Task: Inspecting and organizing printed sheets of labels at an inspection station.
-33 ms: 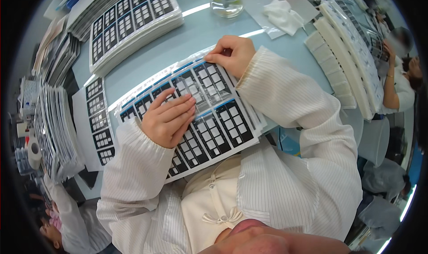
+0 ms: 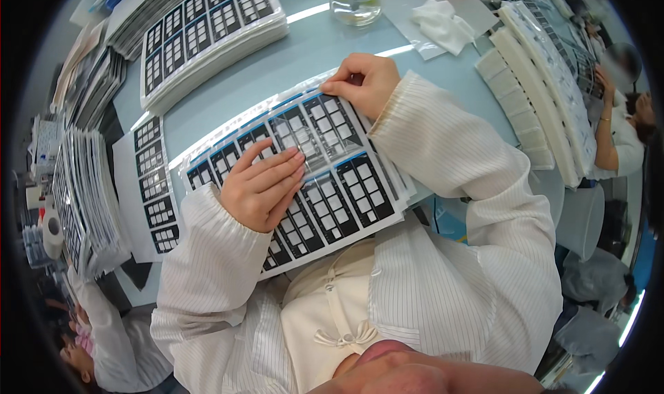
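Note:
A white sheet (image 2: 315,245) bearing rows of black panels with small pale squares lies in front of me, on top of other sheets. My left hand (image 2: 261,185) rests flat on its middle, fingers stretched out and held side by side, covering some panels. At the far edge, my right hand (image 2: 363,83) has thumb and forefinger pinched together at a panel's top; what they grip is hidden. Between my hands, shiny clear film (image 2: 311,139) covers a couple of the upper panels and catches the light.
A thick stack of similar sheets (image 2: 207,45) stands beyond, at the left. More stacked sheets (image 2: 90,200) line the left side. A glass jar (image 2: 355,5) and a crumpled white cloth (image 2: 443,26) sit at the back. White trays (image 2: 515,107) stand at the right; other people work on both sides.

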